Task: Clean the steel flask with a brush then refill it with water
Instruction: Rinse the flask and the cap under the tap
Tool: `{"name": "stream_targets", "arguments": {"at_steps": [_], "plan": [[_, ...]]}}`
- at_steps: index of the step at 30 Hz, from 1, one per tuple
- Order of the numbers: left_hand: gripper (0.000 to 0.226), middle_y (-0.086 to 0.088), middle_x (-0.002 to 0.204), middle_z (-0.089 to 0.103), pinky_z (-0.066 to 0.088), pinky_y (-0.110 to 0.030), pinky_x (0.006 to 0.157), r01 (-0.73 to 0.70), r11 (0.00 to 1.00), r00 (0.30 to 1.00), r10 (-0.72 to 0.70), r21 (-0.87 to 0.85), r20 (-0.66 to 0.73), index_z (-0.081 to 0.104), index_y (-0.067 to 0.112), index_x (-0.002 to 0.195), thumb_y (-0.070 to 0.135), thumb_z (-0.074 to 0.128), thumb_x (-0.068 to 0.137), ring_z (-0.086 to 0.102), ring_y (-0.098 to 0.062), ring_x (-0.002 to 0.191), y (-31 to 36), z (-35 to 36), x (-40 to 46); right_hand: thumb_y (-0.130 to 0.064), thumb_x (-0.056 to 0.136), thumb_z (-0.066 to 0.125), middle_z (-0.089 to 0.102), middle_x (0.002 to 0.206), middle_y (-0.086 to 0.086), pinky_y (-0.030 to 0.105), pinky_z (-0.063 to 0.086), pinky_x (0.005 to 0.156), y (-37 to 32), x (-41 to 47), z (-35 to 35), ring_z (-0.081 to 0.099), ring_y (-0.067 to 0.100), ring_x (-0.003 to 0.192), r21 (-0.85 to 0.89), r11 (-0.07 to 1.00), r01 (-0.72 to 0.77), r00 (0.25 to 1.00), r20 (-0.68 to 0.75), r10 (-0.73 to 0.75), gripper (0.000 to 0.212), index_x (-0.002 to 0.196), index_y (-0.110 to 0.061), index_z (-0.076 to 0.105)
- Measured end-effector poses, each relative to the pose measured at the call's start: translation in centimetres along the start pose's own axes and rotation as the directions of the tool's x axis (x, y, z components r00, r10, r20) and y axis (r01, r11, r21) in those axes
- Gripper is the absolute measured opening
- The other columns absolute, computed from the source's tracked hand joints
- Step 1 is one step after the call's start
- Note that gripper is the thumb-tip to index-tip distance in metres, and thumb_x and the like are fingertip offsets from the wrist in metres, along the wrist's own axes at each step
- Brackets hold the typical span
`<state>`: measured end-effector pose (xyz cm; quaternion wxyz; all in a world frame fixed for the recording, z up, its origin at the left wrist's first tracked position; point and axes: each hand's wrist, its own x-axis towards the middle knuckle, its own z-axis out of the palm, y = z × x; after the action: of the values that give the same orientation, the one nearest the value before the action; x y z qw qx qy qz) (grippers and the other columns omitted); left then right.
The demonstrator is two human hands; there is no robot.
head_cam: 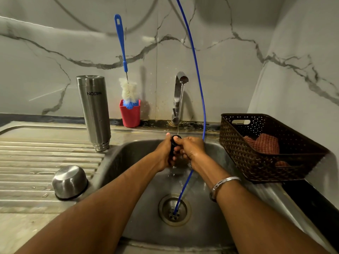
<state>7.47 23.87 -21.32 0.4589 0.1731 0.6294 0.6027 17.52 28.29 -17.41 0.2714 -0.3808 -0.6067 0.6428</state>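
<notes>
The steel flask (94,112) stands upside down on the drainboard, mouth down, left of the sink. Its steel cup lid (69,181) lies inverted nearer the front. The blue-handled bottle brush (126,85) stands bristles down in a red holder (130,115) against the wall. Over the sink, under a thin stream from the tap (180,99), my left hand (165,153) and my right hand (190,149) both grip a small black stopper cap (174,143). Water drips from it.
A thin blue hose (197,70) hangs from above, passes behind my right hand and ends in the sink drain (174,210). A dark woven basket (264,149) with a red checked cloth sits at the right. The sink basin (135,154) is wet.
</notes>
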Motion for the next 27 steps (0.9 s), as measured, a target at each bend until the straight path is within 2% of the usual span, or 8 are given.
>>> {"name": "stream_targets", "arguments": {"at_steps": [5,8,14,17,20,23,25,27], "plan": [[0.064,0.003,0.050,0.040,0.026,-0.027,0.055,0.030,0.995,0.996,-0.038,-0.098,-0.080,0.049,0.021,0.066,0.061,0.019,0.105,0.036,-0.013,0.047,0.4,-0.1,0.3,-0.016,0.096,0.067,0.068,0.079,0.008,0.014,0.040,0.036,0.2,0.2,0.1,0.058,0.004,0.046,-0.111,0.992,0.052,0.996,0.076,-0.044,0.015,0.106,-0.004,0.066],[0.060,0.004,0.051,0.042,0.027,-0.026,0.053,0.048,0.994,0.996,-0.054,-0.101,-0.065,0.051,0.020,0.068,0.058,0.024,0.105,0.038,-0.012,0.047,0.3,0.1,0.0,-0.027,0.088,0.079,0.071,0.070,0.005,0.018,0.048,0.043,0.9,0.8,0.7,0.063,0.009,0.049,-0.134,0.988,0.080,0.996,-0.019,-0.083,0.020,0.089,-0.009,0.069],[0.067,0.001,0.054,0.044,0.031,-0.027,0.057,0.044,0.999,0.997,-0.046,-0.023,-0.056,0.043,0.020,0.055,0.058,0.020,0.106,0.040,-0.013,0.050,0.1,1.2,-0.7,-0.040,0.094,0.071,0.066,0.057,0.004,0.019,0.046,0.040,1.4,1.8,0.9,0.061,0.012,0.044,-0.214,0.971,0.105,0.977,-0.162,-0.142,0.036,0.073,-0.012,0.063],[0.064,0.000,0.055,0.044,0.037,-0.023,0.047,0.030,0.997,0.999,-0.033,-0.072,-0.038,0.056,0.014,0.075,0.053,0.017,0.109,0.042,-0.012,0.049,0.3,1.0,-0.7,-0.028,0.101,0.061,0.069,0.062,0.008,0.020,0.045,0.039,1.6,2.2,0.2,0.060,0.013,0.044,-0.224,0.972,0.076,0.989,-0.105,-0.102,0.025,0.087,-0.008,0.067],[0.046,-0.010,0.073,0.063,0.047,-0.027,0.045,-0.040,0.990,0.999,0.037,-0.133,-0.026,0.054,0.008,0.124,0.044,0.028,0.110,0.058,-0.017,0.053,0.5,1.0,-0.9,-0.021,0.106,0.048,0.073,0.072,0.015,0.024,0.046,0.042,1.7,2.6,-0.9,0.061,0.018,0.048,-0.183,0.983,-0.006,0.999,-0.045,-0.003,0.026,0.106,-0.002,0.066],[0.031,-0.017,0.108,0.067,0.055,-0.031,0.056,-0.136,0.990,0.991,0.135,-0.040,-0.015,0.049,0.015,0.133,0.031,0.038,0.109,0.066,-0.023,0.081,0.4,1.6,-1.2,-0.045,0.108,0.038,0.070,0.080,0.016,0.026,0.049,0.048,1.6,2.4,-1.2,0.062,0.020,0.057,-0.145,0.983,-0.111,0.993,0.016,0.114,0.043,0.113,-0.007,0.058],[0.027,-0.015,0.105,0.064,0.056,-0.032,0.062,-0.246,0.961,0.966,0.254,0.124,-0.048,0.048,0.013,0.127,0.029,0.037,0.108,0.063,-0.021,0.086,0.1,2.1,-1.4,-0.048,0.108,0.036,0.063,0.083,0.010,0.025,0.045,0.048,1.6,2.4,-1.2,0.057,0.017,0.060,-0.230,0.969,-0.089,0.996,0.003,0.092,0.042,0.121,-0.013,0.054],[0.026,-0.010,0.100,0.064,0.053,-0.032,0.067,-0.363,0.840,0.893,0.437,0.404,-0.106,0.049,0.015,0.118,0.034,0.035,0.109,0.063,-0.019,0.084,-0.1,1.8,-1.0,-0.047,0.109,0.033,0.063,0.094,0.009,0.027,0.047,0.053,1.6,2.4,-0.8,0.056,0.016,0.068,-0.263,0.964,-0.048,0.999,0.011,0.053,0.036,0.126,-0.021,0.051]]}}
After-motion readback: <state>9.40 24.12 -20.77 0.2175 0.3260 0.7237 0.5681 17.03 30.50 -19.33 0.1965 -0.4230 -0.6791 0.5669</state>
